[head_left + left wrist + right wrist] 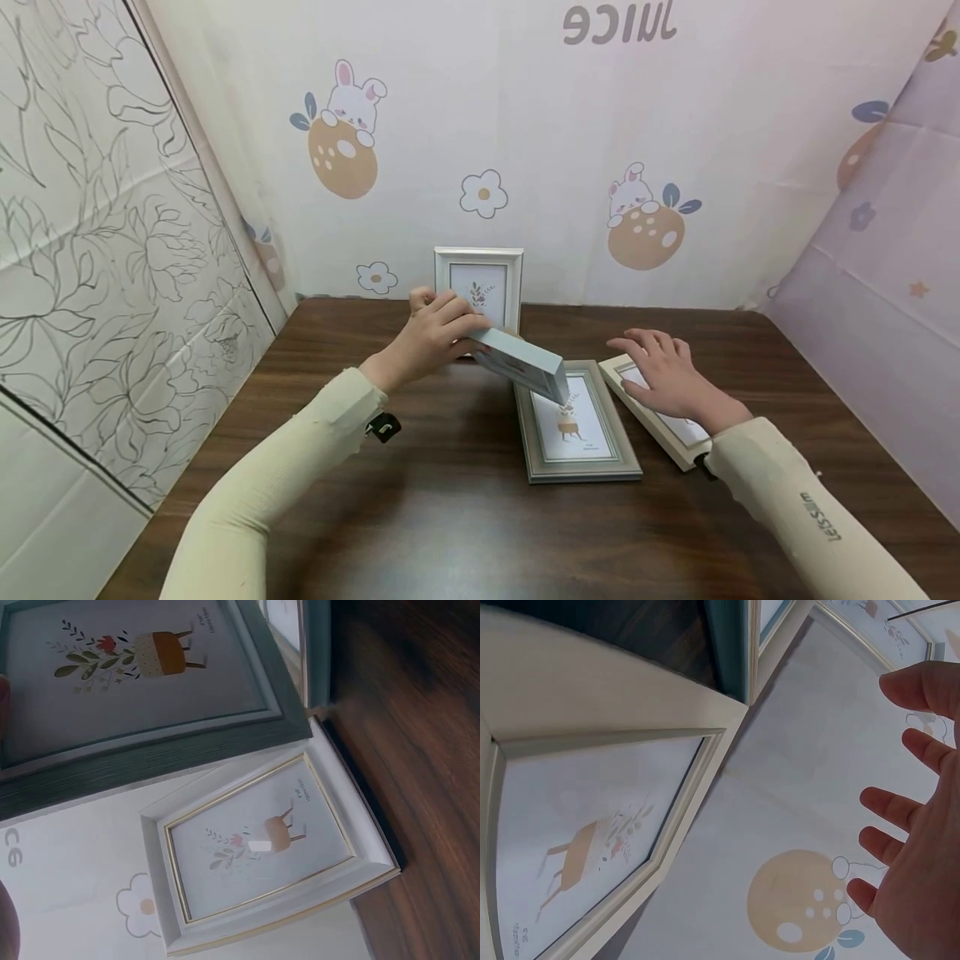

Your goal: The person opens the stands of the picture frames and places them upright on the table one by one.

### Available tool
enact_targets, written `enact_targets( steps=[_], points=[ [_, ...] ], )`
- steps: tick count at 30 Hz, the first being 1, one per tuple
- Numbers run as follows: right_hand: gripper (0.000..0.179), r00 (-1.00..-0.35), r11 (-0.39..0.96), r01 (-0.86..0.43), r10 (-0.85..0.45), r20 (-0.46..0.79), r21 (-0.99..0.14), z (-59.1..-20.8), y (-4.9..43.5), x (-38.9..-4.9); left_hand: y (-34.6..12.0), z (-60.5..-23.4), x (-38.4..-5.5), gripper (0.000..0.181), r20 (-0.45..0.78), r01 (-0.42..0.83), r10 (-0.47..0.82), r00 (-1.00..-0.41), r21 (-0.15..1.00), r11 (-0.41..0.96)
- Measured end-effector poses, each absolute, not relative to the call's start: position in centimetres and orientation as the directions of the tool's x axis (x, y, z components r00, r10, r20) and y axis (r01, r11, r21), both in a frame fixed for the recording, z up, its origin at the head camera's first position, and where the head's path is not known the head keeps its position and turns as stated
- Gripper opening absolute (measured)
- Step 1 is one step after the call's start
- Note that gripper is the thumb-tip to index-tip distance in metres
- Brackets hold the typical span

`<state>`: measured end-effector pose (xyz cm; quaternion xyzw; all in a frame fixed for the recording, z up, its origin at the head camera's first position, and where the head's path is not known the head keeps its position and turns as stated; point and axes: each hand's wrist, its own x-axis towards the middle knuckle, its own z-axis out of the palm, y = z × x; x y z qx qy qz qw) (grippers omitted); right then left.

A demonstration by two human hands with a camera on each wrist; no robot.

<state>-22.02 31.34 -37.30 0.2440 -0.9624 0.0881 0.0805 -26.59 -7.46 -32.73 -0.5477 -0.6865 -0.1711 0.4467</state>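
My left hand grips one end of a blue-grey picture frame, held tilted in the air. Its plant-pot print shows in the left wrist view, where the green-blue border fills the top left. Behind it a white picture frame stands upright near the wall; the held frame hides its lower part. A grey-beige picture frame lies face up below the held one. Over a cream picture frame, my right hand hovers with fingers spread and slightly bent, holding nothing.
The dark wooden table runs back to a printed curtain with rabbits and fruit. A white panel with flower line drawings borders the left side, and a lilac curtain the right.
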Motion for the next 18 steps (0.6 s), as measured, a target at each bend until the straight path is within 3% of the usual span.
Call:
enact_targets(
  steps=[18],
  points=[
    [0.051, -0.845, 0.854, -0.511, -0.479, 0.24, -0.094, -38.4, 29.6, -21.2, -7.3, -32.1, -26.6, 0.034, 0.838, 0.918, 0.542, -0.063, -0.165, 0.362]
  ],
)
